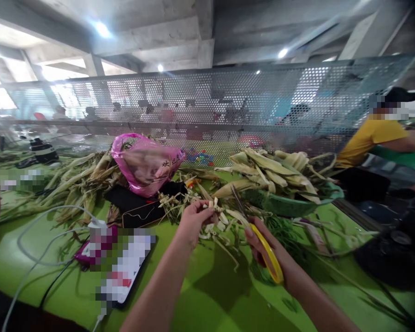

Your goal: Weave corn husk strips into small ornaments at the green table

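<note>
My left hand pinches a small bundle of pale husk pieces whose cut ends stick up past the fingertips. In my right hand is a pair of scissors with yellow handles, its blades pointing up and to the left. A pale husk strip stretches from the bundle towards the right fingers; whether they grip it too I cannot tell. Below and behind the hands lie cut husk scraps. A green basket heaped with dry corn husks stands just beyond my right hand.
A pink plastic bag sits beside more husks at the left. A phone and a purple power strip with cables lie on the green table. Behind stands a perforated metal screen. A person in yellow sits at right.
</note>
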The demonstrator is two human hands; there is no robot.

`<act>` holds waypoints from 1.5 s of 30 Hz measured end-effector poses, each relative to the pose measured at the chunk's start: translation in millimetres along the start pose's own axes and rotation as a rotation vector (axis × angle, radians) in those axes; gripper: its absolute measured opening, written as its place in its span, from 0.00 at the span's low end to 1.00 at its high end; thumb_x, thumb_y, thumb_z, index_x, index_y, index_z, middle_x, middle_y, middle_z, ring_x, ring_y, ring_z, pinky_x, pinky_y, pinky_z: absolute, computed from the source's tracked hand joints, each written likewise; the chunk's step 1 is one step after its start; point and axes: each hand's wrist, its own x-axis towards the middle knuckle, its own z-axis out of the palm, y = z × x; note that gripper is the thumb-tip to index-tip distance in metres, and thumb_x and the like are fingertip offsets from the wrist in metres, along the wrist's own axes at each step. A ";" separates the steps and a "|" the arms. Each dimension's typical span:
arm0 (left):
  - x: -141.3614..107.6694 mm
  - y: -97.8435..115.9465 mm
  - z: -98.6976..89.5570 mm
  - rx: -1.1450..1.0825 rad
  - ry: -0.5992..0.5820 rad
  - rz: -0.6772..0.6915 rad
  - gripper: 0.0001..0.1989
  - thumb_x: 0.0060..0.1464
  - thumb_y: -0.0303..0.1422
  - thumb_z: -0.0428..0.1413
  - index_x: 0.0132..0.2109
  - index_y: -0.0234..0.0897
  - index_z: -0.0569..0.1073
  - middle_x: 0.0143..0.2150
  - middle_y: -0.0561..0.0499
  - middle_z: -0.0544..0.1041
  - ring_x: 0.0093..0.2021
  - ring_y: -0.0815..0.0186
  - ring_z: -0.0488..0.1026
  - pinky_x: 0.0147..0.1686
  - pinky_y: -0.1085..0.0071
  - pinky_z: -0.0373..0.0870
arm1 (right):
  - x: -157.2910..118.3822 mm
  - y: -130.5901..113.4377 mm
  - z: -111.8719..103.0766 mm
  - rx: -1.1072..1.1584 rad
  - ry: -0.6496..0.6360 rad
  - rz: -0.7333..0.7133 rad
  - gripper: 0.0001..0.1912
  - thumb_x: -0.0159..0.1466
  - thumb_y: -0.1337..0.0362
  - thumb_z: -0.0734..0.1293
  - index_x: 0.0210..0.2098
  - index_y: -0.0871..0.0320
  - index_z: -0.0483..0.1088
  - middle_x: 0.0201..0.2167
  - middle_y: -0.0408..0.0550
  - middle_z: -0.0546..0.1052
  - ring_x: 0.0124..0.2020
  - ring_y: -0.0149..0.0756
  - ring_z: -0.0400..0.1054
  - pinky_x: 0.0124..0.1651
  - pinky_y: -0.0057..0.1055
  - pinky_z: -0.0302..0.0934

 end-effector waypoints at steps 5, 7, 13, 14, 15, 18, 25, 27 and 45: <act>6.9 2.9 -6.8 -0.164 0.279 0.129 0.16 0.39 0.32 0.66 0.34 0.34 0.68 0.30 0.52 0.74 0.29 0.69 0.74 0.32 0.72 0.72 | 4.8 5.9 -6.2 -0.117 -0.121 0.012 0.28 0.56 0.41 0.65 0.48 0.52 0.62 0.19 0.36 0.58 0.15 0.25 0.48 0.17 0.23 0.44; 9.4 2.0 -8.7 -0.252 0.356 0.156 0.17 0.39 0.31 0.66 0.34 0.35 0.67 0.30 0.52 0.74 0.30 0.69 0.75 0.33 0.71 0.73 | 3.7 5.3 -3.9 -0.174 -0.154 0.022 0.27 0.58 0.41 0.63 0.47 0.52 0.62 0.20 0.37 0.59 0.16 0.26 0.50 0.16 0.24 0.46; 10.4 -4.0 -5.7 -0.384 0.413 0.181 0.15 0.41 0.27 0.65 0.31 0.35 0.64 0.31 0.52 0.73 0.32 0.69 0.75 0.37 0.69 0.73 | -3.0 0.9 7.8 -0.430 -0.244 -0.193 0.19 0.59 0.48 0.64 0.44 0.54 0.63 0.34 0.47 0.72 0.35 0.38 0.67 0.33 0.30 0.64; 9.8 -4.9 -4.1 -0.386 0.417 0.187 0.15 0.42 0.26 0.65 0.31 0.35 0.64 0.31 0.52 0.73 0.32 0.69 0.75 0.37 0.69 0.74 | -3.5 1.3 9.1 -0.461 -0.259 -0.196 0.19 0.60 0.50 0.64 0.44 0.54 0.63 0.35 0.47 0.72 0.36 0.39 0.67 0.34 0.31 0.65; 9.0 -5.5 -2.3 -0.385 0.420 0.190 0.14 0.42 0.26 0.64 0.31 0.35 0.64 0.31 0.52 0.73 0.32 0.69 0.75 0.37 0.69 0.74 | -3.7 2.2 10.1 -0.485 -0.273 -0.189 0.19 0.60 0.51 0.64 0.45 0.54 0.62 0.36 0.47 0.72 0.35 0.39 0.67 0.34 0.32 0.66; 6.3 -6.1 3.4 -0.379 0.426 0.175 0.13 0.44 0.25 0.63 0.31 0.34 0.64 0.31 0.53 0.72 0.31 0.70 0.74 0.36 0.70 0.74 | -2.2 6.9 11.5 -0.528 -0.286 -0.200 0.18 0.61 0.53 0.63 0.46 0.55 0.61 0.35 0.46 0.71 0.33 0.39 0.67 0.33 0.33 0.66; 0.9 -5.1 9.0 -0.401 0.402 0.153 0.12 0.45 0.24 0.62 0.31 0.34 0.64 0.31 0.52 0.72 0.33 0.69 0.75 0.38 0.71 0.74 | 2.4 13.8 11.7 -0.537 -0.245 -0.224 0.15 0.61 0.53 0.62 0.43 0.55 0.63 0.33 0.45 0.72 0.31 0.38 0.68 0.32 0.32 0.66; 0.6 -5.3 8.9 -0.401 0.395 0.147 0.12 0.45 0.24 0.62 0.31 0.34 0.63 0.31 0.52 0.72 0.33 0.70 0.75 0.38 0.71 0.74 | 3.0 14.4 11.8 -0.509 -0.233 -0.217 0.15 0.60 0.53 0.63 0.42 0.55 0.64 0.32 0.45 0.73 0.31 0.38 0.68 0.31 0.31 0.66; -1.5 -1.4 11.5 -0.399 0.394 0.115 0.13 0.46 0.23 0.61 0.31 0.35 0.62 0.29 0.54 0.70 0.29 0.71 0.74 0.35 0.72 0.73 | 4.6 12.7 13.9 -0.431 -0.202 -0.205 0.16 0.58 0.51 0.66 0.38 0.57 0.68 0.30 0.46 0.73 0.30 0.38 0.67 0.28 0.29 0.63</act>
